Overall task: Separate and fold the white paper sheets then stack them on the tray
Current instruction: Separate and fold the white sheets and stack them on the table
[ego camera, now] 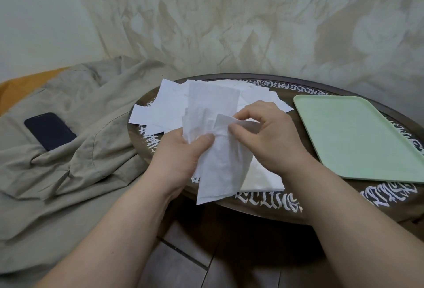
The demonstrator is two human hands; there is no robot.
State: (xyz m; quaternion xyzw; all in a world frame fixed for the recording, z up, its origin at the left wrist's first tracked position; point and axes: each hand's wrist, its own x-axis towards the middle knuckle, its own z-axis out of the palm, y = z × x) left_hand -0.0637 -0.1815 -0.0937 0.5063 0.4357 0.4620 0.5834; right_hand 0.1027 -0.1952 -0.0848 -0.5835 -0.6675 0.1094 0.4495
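Just above the tabletop's [270, 202] near edge, both hands work a bunch of white paper sheets [218, 161]: the left hand [183, 157] grips it, thumb on top, the right hand [266, 136] pinches one sheet's top corner. More sheets [169, 104] lie at the far-left edge; the green tray [358, 136] sits right.

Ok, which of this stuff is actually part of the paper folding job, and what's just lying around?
Job:
held sheets, gripped by left hand and pinched by right hand
loose paper pile
folded stack
green tray, nothing on it

Lying about:
dark phone
beige cloth
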